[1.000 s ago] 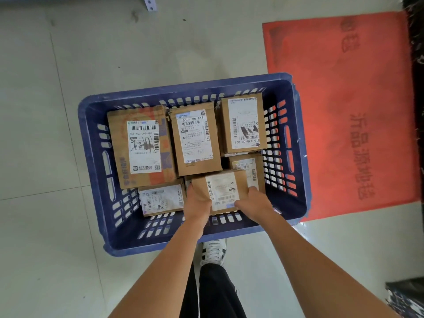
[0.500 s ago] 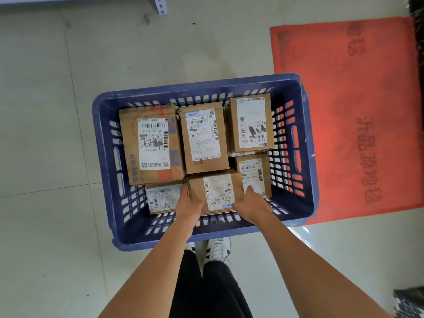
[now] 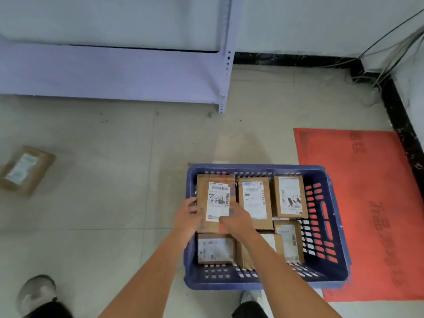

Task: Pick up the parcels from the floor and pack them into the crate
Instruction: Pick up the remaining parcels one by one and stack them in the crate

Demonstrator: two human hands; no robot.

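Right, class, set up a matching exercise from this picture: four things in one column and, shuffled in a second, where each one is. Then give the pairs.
Things
1. crate
2. red mat
3. lone parcel
4. shelf unit

Places
A. far left, on bare floor
B. against the back wall
C. at the person's feet, full of parcels
D. right of the crate

Pairs: 1-C, 2-D, 3-A, 4-B

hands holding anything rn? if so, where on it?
Both are on the big parcel at the crate's far-left corner: left hand at its left edge, right hand on its near-right corner. Blur hides whether the fingers grip.
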